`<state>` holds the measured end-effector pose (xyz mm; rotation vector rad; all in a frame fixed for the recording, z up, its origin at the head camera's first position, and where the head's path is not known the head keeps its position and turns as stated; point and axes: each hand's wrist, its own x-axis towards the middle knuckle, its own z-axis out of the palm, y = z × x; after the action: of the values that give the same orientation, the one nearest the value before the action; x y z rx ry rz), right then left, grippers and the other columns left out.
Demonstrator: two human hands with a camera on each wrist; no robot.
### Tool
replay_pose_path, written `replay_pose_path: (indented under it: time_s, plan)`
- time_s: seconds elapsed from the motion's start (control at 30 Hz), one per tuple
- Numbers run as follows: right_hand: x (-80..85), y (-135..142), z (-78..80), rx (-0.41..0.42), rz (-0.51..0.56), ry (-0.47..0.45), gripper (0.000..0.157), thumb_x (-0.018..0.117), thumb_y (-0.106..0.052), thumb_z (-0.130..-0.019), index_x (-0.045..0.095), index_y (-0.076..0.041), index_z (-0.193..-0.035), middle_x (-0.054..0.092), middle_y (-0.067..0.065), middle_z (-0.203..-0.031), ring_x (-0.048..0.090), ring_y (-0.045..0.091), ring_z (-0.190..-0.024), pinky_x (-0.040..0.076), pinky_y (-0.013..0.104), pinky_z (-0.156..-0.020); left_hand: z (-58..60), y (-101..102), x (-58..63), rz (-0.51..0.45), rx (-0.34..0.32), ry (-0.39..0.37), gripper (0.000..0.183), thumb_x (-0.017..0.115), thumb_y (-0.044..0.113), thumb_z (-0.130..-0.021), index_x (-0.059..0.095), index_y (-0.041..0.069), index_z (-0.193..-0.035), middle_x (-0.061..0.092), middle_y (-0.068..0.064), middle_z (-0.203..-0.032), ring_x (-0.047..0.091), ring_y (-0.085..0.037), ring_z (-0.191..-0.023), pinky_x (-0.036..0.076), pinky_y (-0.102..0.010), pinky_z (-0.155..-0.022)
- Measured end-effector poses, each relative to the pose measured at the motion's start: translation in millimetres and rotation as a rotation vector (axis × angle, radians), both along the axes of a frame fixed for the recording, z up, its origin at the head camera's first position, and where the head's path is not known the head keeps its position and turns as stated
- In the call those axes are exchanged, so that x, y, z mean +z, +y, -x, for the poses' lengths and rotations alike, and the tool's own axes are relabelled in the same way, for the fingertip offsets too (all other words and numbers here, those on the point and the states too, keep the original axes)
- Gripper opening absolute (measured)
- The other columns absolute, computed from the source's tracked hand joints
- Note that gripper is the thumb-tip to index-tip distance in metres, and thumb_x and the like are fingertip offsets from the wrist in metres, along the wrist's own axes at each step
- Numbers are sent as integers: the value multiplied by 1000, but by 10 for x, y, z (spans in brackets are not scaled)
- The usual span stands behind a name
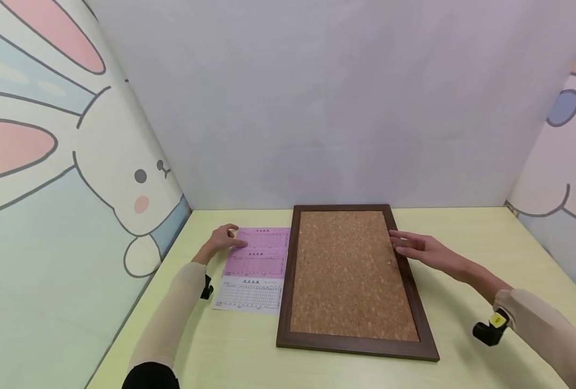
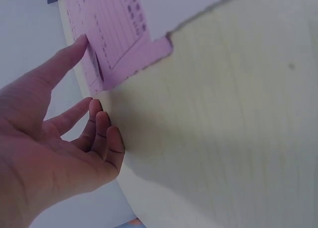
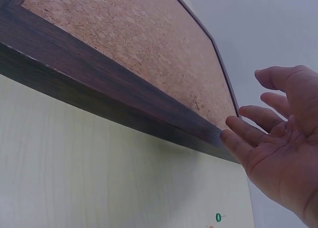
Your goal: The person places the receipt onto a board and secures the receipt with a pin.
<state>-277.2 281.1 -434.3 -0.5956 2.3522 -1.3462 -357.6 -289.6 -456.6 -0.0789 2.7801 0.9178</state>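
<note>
A cork board (image 1: 351, 281) in a dark brown frame (image 1: 295, 259) lies on the table. Left of it are pink printed forms (image 1: 259, 262) and a white printed form (image 1: 251, 295), their right edges against the frame. My left hand (image 1: 223, 239) is at the upper left of the pink forms. In the left wrist view its thumb (image 2: 74, 51) reaches over the pink paper (image 2: 117, 32), apart from the curled fingers beside the paper's edge. My right hand (image 1: 431, 253) has loosely bent, spread fingers right at the frame's right side and holds nothing.
The pale wood-grain table (image 1: 482, 237) ends at a plain back wall (image 1: 341, 108). Side walls carry rabbit drawings (image 1: 137, 200). A small green pin-like item (image 3: 218, 217) lies on the table beyond the board's right side, with a bit of red near it.
</note>
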Motion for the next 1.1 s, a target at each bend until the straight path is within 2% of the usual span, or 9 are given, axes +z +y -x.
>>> replay_pose_path:
  time_s: [0.13,0.33,0.5,0.67,0.73,0.83,0.93,1.0,1.1]
  plan:
    - [-9,8,6,-3,-3,3,65,52,-33,-108,27,-5,-161,37,25,-161,33,47,-148,44,11,-94,-1,13,-2,-10,16,3,76,80,27,-88,44,-4,-148,54,-17,-108,47,-24,-93,37,-32,-77]
    - [-29,14,11,0,-8,1,65,52,-33,-108,27,-6,-161,36,25,-161,33,47,-148,45,16,-98,22,17,-22,-48,34,-10,71,79,24,-88,47,-1,-146,53,-21,-121,47,-29,-103,40,-38,-87]
    - [-29,3,12,2,-8,-2,65,52,-34,-108,27,-6,-161,36,24,-161,32,47,-148,44,12,-94,30,27,-44,-69,48,-19,68,79,22,-89,47,0,-144,51,-24,-130,47,-31,-109,42,-43,-94]
    - [-21,-12,17,6,1,7,65,53,-34,-107,28,-5,-161,36,24,-161,33,45,-148,44,10,-94,24,57,-20,-108,72,-6,67,79,18,-88,47,-1,-143,53,-24,-128,52,-32,-108,43,-42,-93]
    - [-23,-11,15,3,10,8,65,53,-33,-107,28,-5,-160,36,24,-161,38,36,-148,43,10,-95,27,71,-14,-112,81,3,67,80,17,-87,47,0,-142,54,-24,-125,53,-31,-105,44,-40,-91]
    - [-35,-4,10,0,25,4,65,54,-32,-107,29,-4,-160,36,24,-161,46,7,-142,43,9,-95,38,85,-17,-103,91,10,70,81,17,-87,45,-1,-144,55,-23,-124,53,-31,-104,45,-39,-90]
    - [-46,-3,7,4,33,1,66,54,-32,-107,29,-4,-160,35,25,-162,44,-10,-134,43,9,-96,44,85,-24,-99,101,5,77,81,16,-86,40,-4,-149,55,-26,-128,55,-34,-109,47,-44,-96]
    - [-47,-5,4,6,31,2,65,54,-32,-107,28,-4,-160,34,25,-162,45,1,-140,43,9,-96,43,76,-27,-105,108,-3,79,79,17,-87,37,-6,-150,54,-29,-133,56,-39,-116,47,-48,-102]
    - [-39,-17,-6,4,22,-1,66,54,-33,-107,28,-4,-160,34,24,-162,38,30,-149,43,9,-95,37,54,-24,-125,124,-16,72,73,18,-92,38,-8,-150,52,-31,-139,54,-43,-126,44,-53,-110]
